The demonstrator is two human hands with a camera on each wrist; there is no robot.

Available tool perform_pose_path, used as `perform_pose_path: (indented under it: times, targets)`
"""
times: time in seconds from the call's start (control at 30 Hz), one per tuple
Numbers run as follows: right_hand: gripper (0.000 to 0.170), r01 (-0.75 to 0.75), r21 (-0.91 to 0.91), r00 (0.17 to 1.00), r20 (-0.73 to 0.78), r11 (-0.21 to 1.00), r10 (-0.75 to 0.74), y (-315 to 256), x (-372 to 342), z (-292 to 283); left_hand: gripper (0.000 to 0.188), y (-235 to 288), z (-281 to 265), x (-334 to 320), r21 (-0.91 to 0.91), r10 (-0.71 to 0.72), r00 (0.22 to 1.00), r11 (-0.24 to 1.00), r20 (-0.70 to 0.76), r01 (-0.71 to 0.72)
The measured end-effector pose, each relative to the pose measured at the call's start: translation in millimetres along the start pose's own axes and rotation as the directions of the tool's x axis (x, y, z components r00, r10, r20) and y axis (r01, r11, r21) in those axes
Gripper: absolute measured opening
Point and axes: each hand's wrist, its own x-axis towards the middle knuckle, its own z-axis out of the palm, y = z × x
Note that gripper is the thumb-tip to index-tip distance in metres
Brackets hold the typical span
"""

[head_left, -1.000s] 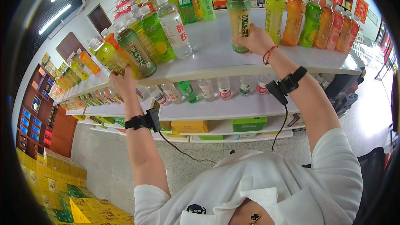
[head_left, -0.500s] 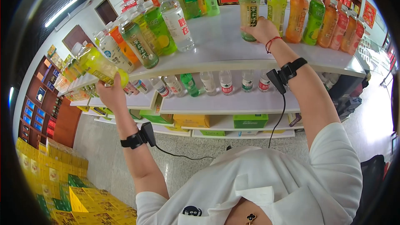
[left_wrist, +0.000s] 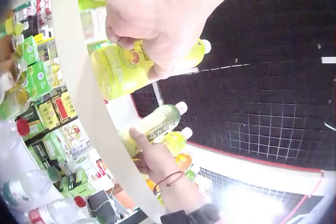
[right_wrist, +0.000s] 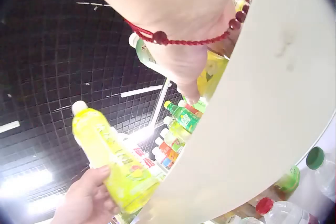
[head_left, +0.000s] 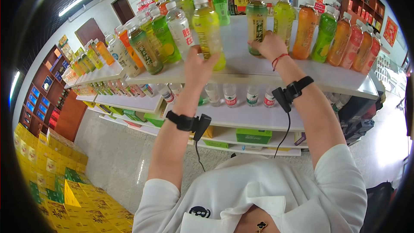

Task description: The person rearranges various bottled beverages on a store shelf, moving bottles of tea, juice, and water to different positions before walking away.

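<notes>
In the head view my left hand (head_left: 199, 70) grips the lower part of a yellow-green bottle (head_left: 208, 28), upright at the shelf's front, beside a clear bottle with red lettering (head_left: 180, 28). To the right, my right hand (head_left: 271, 47) holds a green-capped-label tea bottle (head_left: 257, 17) low down, its thumb and fingers round it. The left wrist view shows the yellow-green bottle (left_wrist: 121, 69) under my left hand (left_wrist: 157, 24). From the right wrist, the same bottle (right_wrist: 113, 158) appears with my left hand (right_wrist: 86, 198) round its lower part.
A row of orange, green and pink bottles (head_left: 327, 34) stands on the right of the white shelf (head_left: 241, 69). More bottles (head_left: 161, 34) crowd its left side. Small water bottles (head_left: 230, 95) and green boxes (head_left: 253, 136) fill lower shelves; yellow cartons (head_left: 47, 168) are stacked at lower left.
My left hand has carried the yellow-green bottle from the far left to the middle of the shelf, turning it from tilted to upright. My right hand keeps its hold on the tea bottle.
</notes>
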Motion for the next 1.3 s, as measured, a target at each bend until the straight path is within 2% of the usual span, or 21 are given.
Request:
perform_pose_path:
  times: [0.1,0.17,0.23,0.37,0.47,0.63,0.73,0.97,1.07,1.3]
  targets:
    - [0.065,0.037,0.012,0.999,-0.020,0.999,-0.037,5,0,-2,0.053,5,30,14,0.021,-0.008,1.000,1.000,0.025,0.008]
    - [0.060,0.038,0.080,0.998,0.055,0.996,-0.043,3,-3,-8,0.053,4,52,24,0.029,0.002,0.999,1.000,0.036,-0.003]
    - [0.056,0.020,0.087,0.998,0.061,0.996,-0.025,5,-2,-8,0.055,-2,63,35,0.140,-0.002,0.999,0.990,0.041,-0.004]
    - [0.054,0.053,0.075,0.997,0.056,0.996,-0.058,3,-4,-14,0.058,1,79,45,0.109,-0.067,0.995,0.992,0.079,0.058]
    - [0.054,0.039,0.094,0.992,0.113,0.995,-0.049,3,-5,-15,0.061,12,80,50,0.096,-0.107,0.982,0.991,0.157,0.093]
    - [0.055,0.045,0.063,0.995,0.087,0.997,-0.050,3,-5,-15,0.063,8,84,57,0.081,-0.097,0.971,0.993,0.218,0.081]
    - [0.056,0.035,0.036,0.994,0.098,0.999,-0.038,2,-5,-16,0.063,8,86,57,0.116,-0.043,0.978,0.993,0.202,0.019]
    - [0.055,0.011,0.034,0.996,0.084,0.999,-0.014,4,-4,-15,0.063,6,92,58,0.069,-0.064,0.973,0.996,0.221,0.050]
    - [0.062,0.027,0.067,0.996,0.088,0.997,-0.032,8,-2,-13,0.064,13,92,55,0.114,-0.079,0.973,0.992,0.215,0.055]
    - [0.055,-0.001,0.034,0.997,0.082,0.999,-0.002,9,-4,-17,0.064,13,96,55,0.132,-0.058,0.977,0.991,0.204,0.031]
